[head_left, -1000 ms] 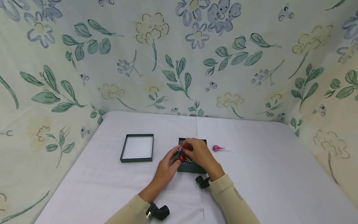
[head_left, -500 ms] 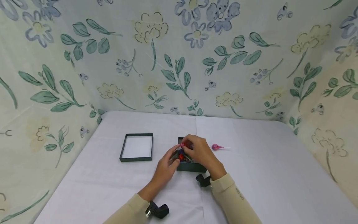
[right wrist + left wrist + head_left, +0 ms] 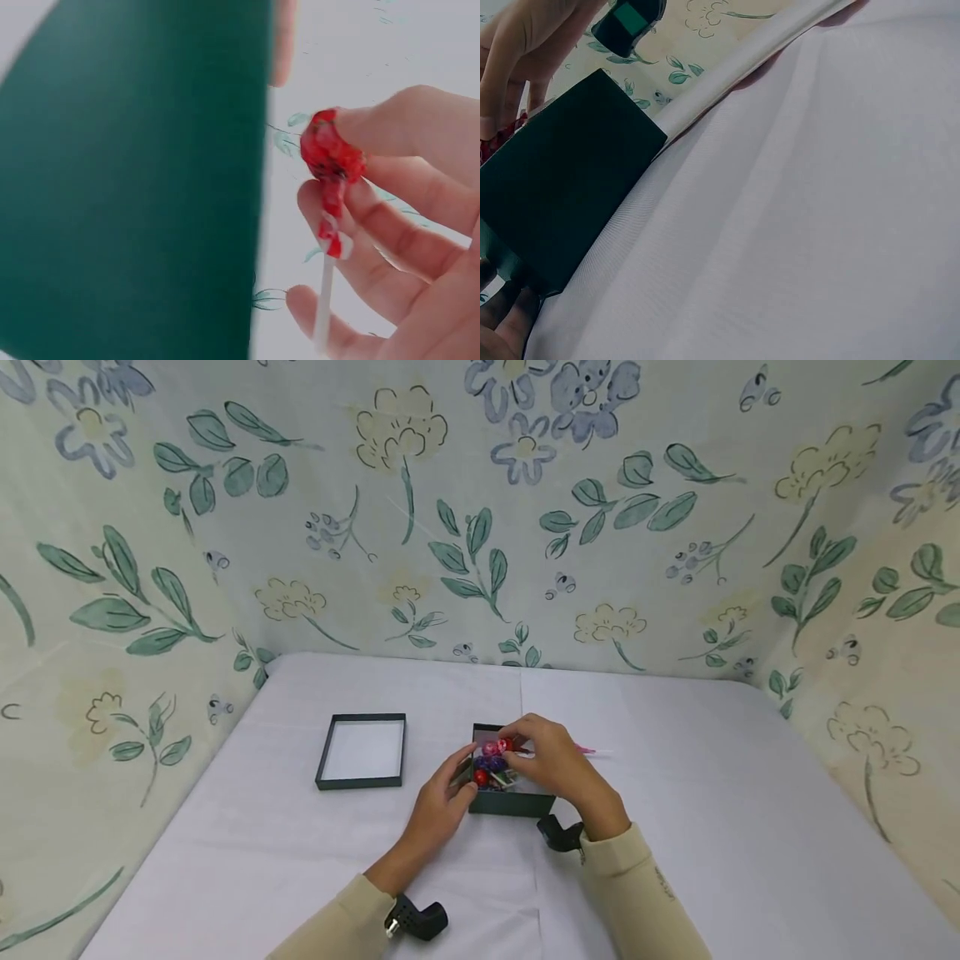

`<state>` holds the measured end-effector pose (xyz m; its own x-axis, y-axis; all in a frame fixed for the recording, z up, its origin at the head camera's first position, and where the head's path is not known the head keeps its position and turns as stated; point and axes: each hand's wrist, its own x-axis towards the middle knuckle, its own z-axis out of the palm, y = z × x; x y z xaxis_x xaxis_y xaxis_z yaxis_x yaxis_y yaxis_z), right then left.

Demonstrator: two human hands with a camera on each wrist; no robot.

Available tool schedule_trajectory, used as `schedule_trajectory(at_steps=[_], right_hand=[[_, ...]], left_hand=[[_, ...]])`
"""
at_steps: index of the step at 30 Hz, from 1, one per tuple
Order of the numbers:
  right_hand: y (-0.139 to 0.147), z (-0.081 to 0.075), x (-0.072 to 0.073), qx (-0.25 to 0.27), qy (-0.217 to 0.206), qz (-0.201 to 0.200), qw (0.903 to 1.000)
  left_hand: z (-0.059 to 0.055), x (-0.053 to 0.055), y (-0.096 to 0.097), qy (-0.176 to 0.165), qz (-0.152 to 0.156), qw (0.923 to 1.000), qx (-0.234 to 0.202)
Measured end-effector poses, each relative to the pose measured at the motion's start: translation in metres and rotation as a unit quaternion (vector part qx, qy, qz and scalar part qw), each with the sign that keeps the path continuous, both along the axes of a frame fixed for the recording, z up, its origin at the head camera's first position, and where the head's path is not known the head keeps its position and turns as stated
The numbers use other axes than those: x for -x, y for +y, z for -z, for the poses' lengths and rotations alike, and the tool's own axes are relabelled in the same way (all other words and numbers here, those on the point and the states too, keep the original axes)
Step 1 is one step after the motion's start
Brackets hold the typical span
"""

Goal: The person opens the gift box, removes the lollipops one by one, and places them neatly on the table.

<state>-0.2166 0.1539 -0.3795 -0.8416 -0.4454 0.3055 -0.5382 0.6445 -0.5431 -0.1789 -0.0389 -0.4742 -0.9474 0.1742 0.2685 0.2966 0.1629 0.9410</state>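
Note:
My right hand [image 3: 557, 762] is over the right part of a dark green box [image 3: 512, 804]. In the right wrist view, its thumb and fingers pinch a red-wrapped lollipop [image 3: 326, 150] by the candy end, with the white stick pointing down. At the box's left side, my left hand [image 3: 437, 814] touches the wall with thumb and fingers spread. Inside the box lie several lollipops, among them a red one [image 3: 481, 777], purple ones [image 3: 491, 763] and a pink one [image 3: 491, 748]. Part of the contents is hidden by the right hand.
A shallow dark green lid [image 3: 360, 783] with a white inside lies to the left on the white-covered table [image 3: 247, 835]. Behind the right hand, a pink lollipop [image 3: 586, 750] shows only its wrapper tail and stick. Flower-patterned cloth [image 3: 450, 468] hangs around the table.
My right hand has shifted to the right with the red lollipop, uncovering more of the candies in the box and now covering the loose pink lollipop's head. My left hand stays at the box.

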Motion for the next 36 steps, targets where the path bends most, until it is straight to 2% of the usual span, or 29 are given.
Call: schedule_trajectory(at_steps=[4, 7, 11, 20, 25, 26, 27, 32, 33, 36], right_hand=[[0.005, -0.006, -0.002, -0.006, -0.006, 0.001, 1.0000], [0.013, -0.011, -0.002, -0.006, -0.004, 0.005, 1.0000], [0.027, -0.016, -0.001, -0.002, -0.015, 0.036, 0.9992], [0.062, -0.024, -0.001, -0.020, -0.045, 0.122, 0.9913], [0.075, -0.021, 0.001, -0.033, -0.066, 0.123, 0.9897], [0.077, -0.020, 0.002, -0.035, -0.069, 0.122, 0.9895], [0.078, -0.019, 0.003, -0.037, -0.073, 0.123, 0.9890], [0.087, -0.011, 0.004, -0.049, -0.092, 0.140, 0.9847], [0.088, -0.009, 0.004, -0.052, -0.097, 0.143, 0.9837], [0.092, -0.005, 0.004, -0.062, -0.105, 0.148, 0.9814]], left_hand=[[-0.007, -0.002, -0.001, 0.003, -0.004, 1.0000, -0.005], [-0.021, -0.007, -0.001, 0.005, 0.001, 0.9999, -0.015], [-0.036, -0.013, -0.003, -0.004, 0.007, 0.9998, -0.016], [-0.037, -0.011, -0.006, 0.003, 0.013, 0.9998, -0.015], [-0.036, -0.011, -0.005, -0.002, 0.009, 0.9998, -0.017], [-0.031, -0.008, -0.005, -0.002, 0.007, 0.9999, -0.015], [-0.030, -0.008, -0.005, -0.004, 0.006, 0.9998, -0.016], [-0.033, -0.011, -0.003, -0.012, 0.015, 0.9998, -0.010], [-0.038, -0.014, -0.002, -0.015, 0.017, 0.9997, -0.010], [-0.036, -0.015, 0.000, -0.017, 0.019, 0.9997, -0.006]])
